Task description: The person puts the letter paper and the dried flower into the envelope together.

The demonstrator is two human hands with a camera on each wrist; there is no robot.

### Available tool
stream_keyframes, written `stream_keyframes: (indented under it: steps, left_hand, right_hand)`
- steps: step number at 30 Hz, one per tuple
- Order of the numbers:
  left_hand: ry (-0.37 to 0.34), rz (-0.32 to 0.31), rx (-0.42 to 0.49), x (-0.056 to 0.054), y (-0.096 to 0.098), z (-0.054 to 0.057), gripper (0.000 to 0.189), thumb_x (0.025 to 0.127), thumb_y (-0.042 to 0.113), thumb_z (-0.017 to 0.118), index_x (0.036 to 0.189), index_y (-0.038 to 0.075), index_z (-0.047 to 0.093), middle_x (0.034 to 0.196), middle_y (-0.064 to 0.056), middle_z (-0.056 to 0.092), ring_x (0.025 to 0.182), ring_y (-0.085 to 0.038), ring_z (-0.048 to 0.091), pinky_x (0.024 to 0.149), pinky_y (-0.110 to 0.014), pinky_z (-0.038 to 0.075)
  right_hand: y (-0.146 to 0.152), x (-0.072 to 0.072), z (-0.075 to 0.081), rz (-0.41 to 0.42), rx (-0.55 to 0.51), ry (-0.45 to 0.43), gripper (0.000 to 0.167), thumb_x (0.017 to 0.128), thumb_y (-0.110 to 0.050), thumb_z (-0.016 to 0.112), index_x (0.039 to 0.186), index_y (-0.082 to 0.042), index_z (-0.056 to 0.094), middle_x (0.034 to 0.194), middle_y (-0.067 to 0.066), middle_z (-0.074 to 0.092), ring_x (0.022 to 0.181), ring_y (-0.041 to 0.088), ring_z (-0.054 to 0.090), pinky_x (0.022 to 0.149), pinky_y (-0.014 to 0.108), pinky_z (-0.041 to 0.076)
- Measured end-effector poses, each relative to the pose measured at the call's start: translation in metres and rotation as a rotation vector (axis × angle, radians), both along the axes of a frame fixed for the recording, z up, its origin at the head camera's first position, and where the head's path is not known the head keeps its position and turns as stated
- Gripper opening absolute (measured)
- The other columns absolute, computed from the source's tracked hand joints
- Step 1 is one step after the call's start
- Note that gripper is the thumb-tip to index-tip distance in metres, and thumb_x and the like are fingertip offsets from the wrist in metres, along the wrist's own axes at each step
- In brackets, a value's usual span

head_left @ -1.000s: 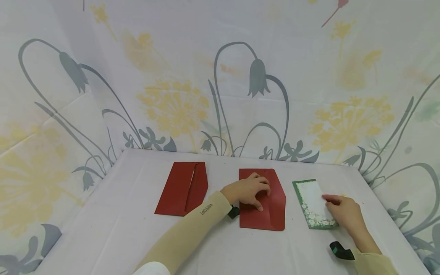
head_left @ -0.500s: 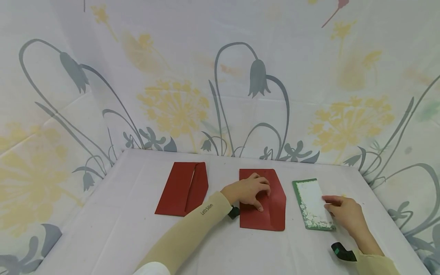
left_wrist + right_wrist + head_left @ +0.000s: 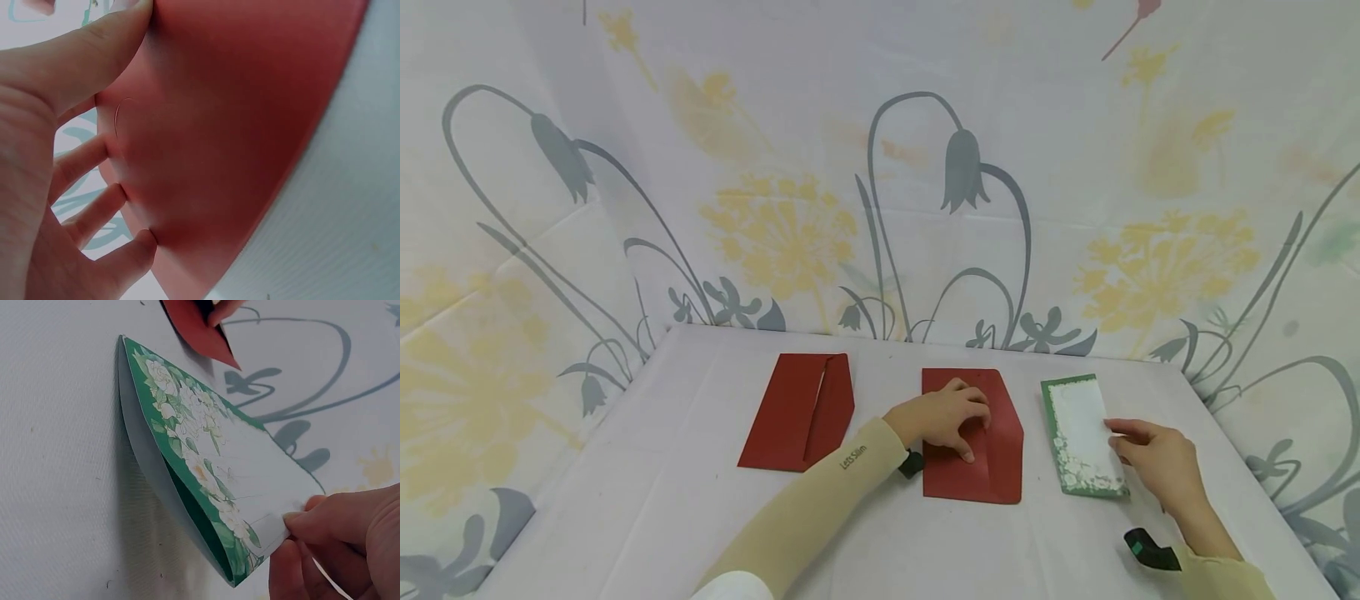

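My left hand (image 3: 946, 415) lies over a red envelope (image 3: 951, 479) in the middle of the table, its flap spread out to the right. In the left wrist view, the bent fingers and thumb of that hand grip the red paper along one edge. My right hand (image 3: 1161, 458) pinches a folded greeting card (image 3: 1082, 433) at its right edge. The card is white with a green border and white flowers. Seen from the right wrist, the card (image 3: 206, 462) is tilted, its two leaves slightly apart at one edge.
A second red envelope (image 3: 782, 412) lies to the left, its flap partly folded over. White cloth covers the table (image 3: 625, 500). A flower-patterned curtain (image 3: 820, 167) stands behind. Black wrist devices show near the hands, one at the right wrist (image 3: 1150, 550).
The right hand has raised and shifted the card slightly toward the back, and its top edge now sits farther from me. The left hand and both envelopes stay where they were.
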State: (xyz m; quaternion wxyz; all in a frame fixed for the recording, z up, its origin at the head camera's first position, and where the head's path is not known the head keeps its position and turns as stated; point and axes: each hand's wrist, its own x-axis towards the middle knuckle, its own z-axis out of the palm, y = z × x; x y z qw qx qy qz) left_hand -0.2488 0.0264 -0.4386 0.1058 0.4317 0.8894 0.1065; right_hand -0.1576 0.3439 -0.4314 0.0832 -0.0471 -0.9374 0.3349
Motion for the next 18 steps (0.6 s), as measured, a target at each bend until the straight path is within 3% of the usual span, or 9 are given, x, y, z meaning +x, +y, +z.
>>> stream_keyframes:
  steps: [5,12,18]
  left_hand:
    - [0.003,-0.007,-0.002,-0.001,0.0,-0.001,0.043,0.08,0.045,0.082,0.114,0.028,0.062,0.141,0.008,0.044,0.131,-0.014,0.031,0.087,-0.018,0.045]
    - [0.023,-0.02,-0.003,-0.002,0.001,-0.002,0.042,0.079,0.045,0.083,0.112,0.028,0.062,0.139,0.008,0.046,0.129,-0.015,0.032,0.088,-0.017,0.044]
    - [-0.003,-0.004,0.006,-0.003,0.0,-0.003,0.042,0.079,0.044,0.083,0.11,0.027,0.062,0.139,0.008,0.045,0.128,-0.014,0.033,0.086,-0.018,0.044]
  right_hand:
    - [-0.005,0.001,0.007,-0.021,-0.034,0.049,0.028,0.092,-0.007,0.066,0.117,0.006,0.069,0.1,0.023,0.072,0.069,0.004,0.065,0.058,0.018,0.052]
    - [-0.01,0.0,0.015,-0.03,-0.071,0.086,0.029,0.096,-0.011,0.064,0.119,0.006,0.068,0.1,0.024,0.071,0.067,0.006,0.067,0.058,0.016,0.051]
    - [-0.017,0.001,0.021,-0.037,-0.088,0.106,0.029,0.095,-0.012,0.066,0.118,0.004,0.069,0.101,0.024,0.071,0.066,0.004,0.068,0.058,0.017,0.052]
